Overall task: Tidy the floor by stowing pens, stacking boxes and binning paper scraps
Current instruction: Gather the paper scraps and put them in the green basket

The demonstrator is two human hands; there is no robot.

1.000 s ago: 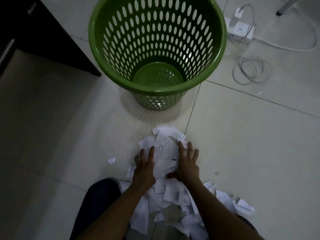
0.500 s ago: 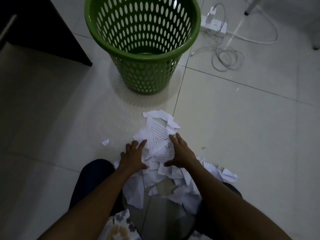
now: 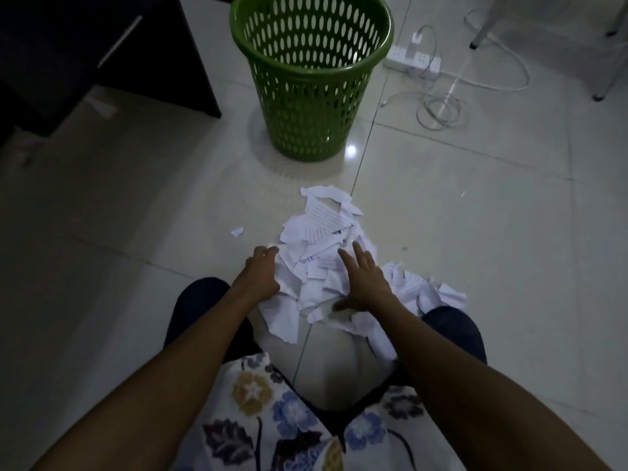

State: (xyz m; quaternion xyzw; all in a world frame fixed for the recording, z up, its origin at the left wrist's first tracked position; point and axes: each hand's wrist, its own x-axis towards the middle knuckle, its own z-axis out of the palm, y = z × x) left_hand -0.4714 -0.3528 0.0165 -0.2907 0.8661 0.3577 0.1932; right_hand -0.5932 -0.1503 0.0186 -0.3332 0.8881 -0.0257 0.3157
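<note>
A heap of torn white paper scraps (image 3: pixel 323 232) lies on the pale tiled floor between my knees. My left hand (image 3: pixel 261 273) rests against the heap's left side, fingers bent over its edge. My right hand (image 3: pixel 362 278) lies flat on the right part of the heap with fingers spread and straight. One small scrap (image 3: pixel 237 231) sits apart to the left. A green perforated plastic bin (image 3: pixel 311 76) stands upright beyond the heap. No pens or boxes are in view.
A dark cabinet (image 3: pixel 102 49) fills the upper left. A white power strip (image 3: pixel 413 61) with coiled white cables (image 3: pixel 441 107) lies right of the bin. Metal chair legs (image 3: pixel 482 32) stand at the upper right.
My view has pulled back, so the bin looks farther off. Both hands slid toward me along the heap, and the right hand's fingers spread out.
</note>
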